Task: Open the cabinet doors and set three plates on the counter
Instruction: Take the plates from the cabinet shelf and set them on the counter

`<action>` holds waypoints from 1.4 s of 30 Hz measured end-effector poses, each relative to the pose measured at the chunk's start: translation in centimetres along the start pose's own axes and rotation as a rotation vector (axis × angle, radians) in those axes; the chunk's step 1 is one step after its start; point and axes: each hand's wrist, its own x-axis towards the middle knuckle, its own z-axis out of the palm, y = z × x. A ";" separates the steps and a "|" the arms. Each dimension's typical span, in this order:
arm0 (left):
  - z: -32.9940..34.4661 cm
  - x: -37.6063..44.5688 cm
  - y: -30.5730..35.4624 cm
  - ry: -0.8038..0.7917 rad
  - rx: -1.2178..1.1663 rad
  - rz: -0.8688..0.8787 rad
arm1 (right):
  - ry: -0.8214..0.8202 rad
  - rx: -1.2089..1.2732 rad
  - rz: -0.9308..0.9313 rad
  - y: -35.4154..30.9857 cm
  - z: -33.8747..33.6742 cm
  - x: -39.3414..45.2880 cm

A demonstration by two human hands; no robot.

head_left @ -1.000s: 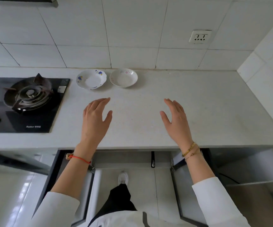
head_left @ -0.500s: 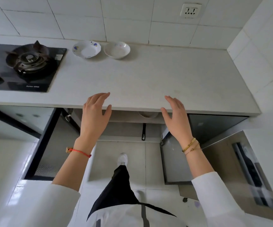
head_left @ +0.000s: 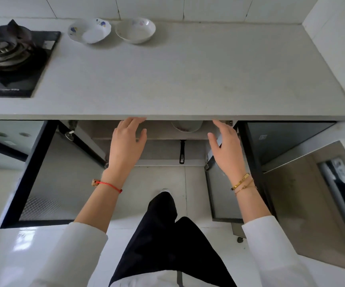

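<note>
Two white flowered plates stand side by side at the back of the grey counter [head_left: 188, 79]: one with blue flowers [head_left: 89, 31], one with pink flowers [head_left: 135, 30]. Below the counter edge both cabinet doors hang open, the left door [head_left: 49, 175] and the right door [head_left: 223, 193]. Inside, on the shelf, a third plate [head_left: 187, 126] shows partly under the counter lip. My left hand [head_left: 126, 143] and my right hand [head_left: 226, 148] reach into the cabinet opening, fingers straight, holding nothing. The plate lies between them, closer to my right hand.
A black gas hob [head_left: 8, 56] fills the counter's left end. A black pan handle [head_left: 182, 152] pokes out of the lower cabinet shelf. A steel appliance [head_left: 316, 193] stands at the right on the floor. White tiled walls close the back and right.
My view has tipped down and moved closer. Both hands have dropped from above the counter to below its edge, into the open cabinet. The plates on the counter have not moved.
</note>
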 end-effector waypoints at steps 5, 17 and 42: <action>8.7 0.6 -5.5 -0.035 0.024 0.002 | 0.004 0.017 0.000 5.4 6.8 1.5; 28.6 3.7 -18.0 0.031 0.084 0.110 | 0.067 0.012 -0.072 19.0 24.9 6.9; 40.5 16.0 -23.3 -0.042 0.092 0.062 | 0.223 -0.012 0.036 27.6 33.2 18.7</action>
